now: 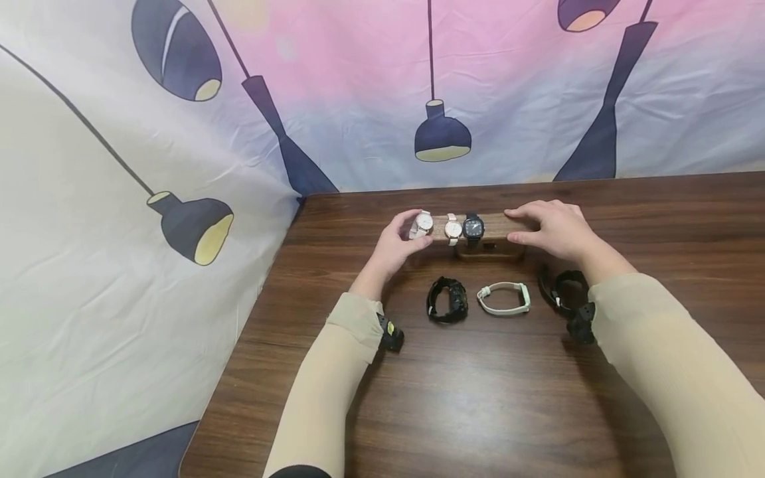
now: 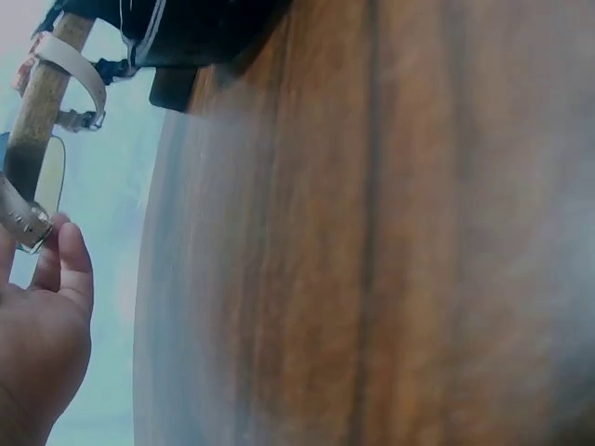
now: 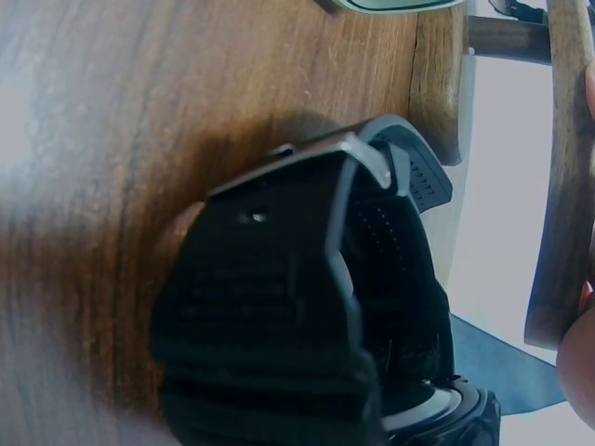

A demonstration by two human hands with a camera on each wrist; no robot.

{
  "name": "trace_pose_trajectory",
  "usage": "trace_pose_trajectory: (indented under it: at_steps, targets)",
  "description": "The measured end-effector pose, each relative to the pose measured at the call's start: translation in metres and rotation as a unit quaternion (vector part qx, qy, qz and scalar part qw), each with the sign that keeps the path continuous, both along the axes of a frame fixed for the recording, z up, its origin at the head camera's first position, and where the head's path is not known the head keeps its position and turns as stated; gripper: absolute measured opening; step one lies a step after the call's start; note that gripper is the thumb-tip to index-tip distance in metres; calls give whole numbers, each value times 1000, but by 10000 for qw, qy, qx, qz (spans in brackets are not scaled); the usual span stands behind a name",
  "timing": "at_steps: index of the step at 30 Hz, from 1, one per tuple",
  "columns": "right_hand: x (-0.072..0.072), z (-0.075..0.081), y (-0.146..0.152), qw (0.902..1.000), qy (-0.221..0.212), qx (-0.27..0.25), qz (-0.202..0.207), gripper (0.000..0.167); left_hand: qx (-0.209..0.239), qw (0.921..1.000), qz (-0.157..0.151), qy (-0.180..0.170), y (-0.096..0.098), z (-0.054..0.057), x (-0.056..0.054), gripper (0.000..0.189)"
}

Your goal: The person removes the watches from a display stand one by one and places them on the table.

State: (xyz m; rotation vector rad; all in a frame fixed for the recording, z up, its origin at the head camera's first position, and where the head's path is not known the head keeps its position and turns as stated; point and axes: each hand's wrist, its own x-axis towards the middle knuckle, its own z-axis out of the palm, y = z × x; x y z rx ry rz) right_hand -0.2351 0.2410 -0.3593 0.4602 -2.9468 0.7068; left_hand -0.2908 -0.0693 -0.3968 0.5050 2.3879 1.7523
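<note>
1. Left grip [image 1: 392,244] pinches the white watch [image 1: 424,222] on the wooden stand [image 1: 497,227]; right grip [image 1: 554,229] pinches the stand's bare end.
2. Between them: pink-strapped watch [image 1: 453,230], square black watch [image 1: 473,227].
3. Nearer on the brown bench [image 1: 466,398]: chunky black watch [image 1: 458,302], pale band [image 1: 525,298].
4. Lamp-patterned cloth [image 1: 358,99] hangs behind.

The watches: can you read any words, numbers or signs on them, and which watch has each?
No text is readable.
Square black watch: pale dial marks, too small.
White watch and pink-strapped watch: too small to read.
Chunky black watch in the right wrist view: any markings too blurred.
</note>
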Motion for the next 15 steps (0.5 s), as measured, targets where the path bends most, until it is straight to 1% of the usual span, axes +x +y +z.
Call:
trace_pose_trajectory:
  at_steps: [6, 12, 15]
  targets:
    - [1, 2, -1, 9999, -131, -14, -37, 61, -51, 9998, 176, 56, -2, 1, 8, 62]
    - [1, 2, -1, 9999, -131, -20, -40, 61, -298, 9992, 240, 152, -9, 1, 14, 61]
    - [1, 2, -2, 9999, -112, -26, -35, 60, -399, 9988, 202, 210, -11, 1, 18, 61]
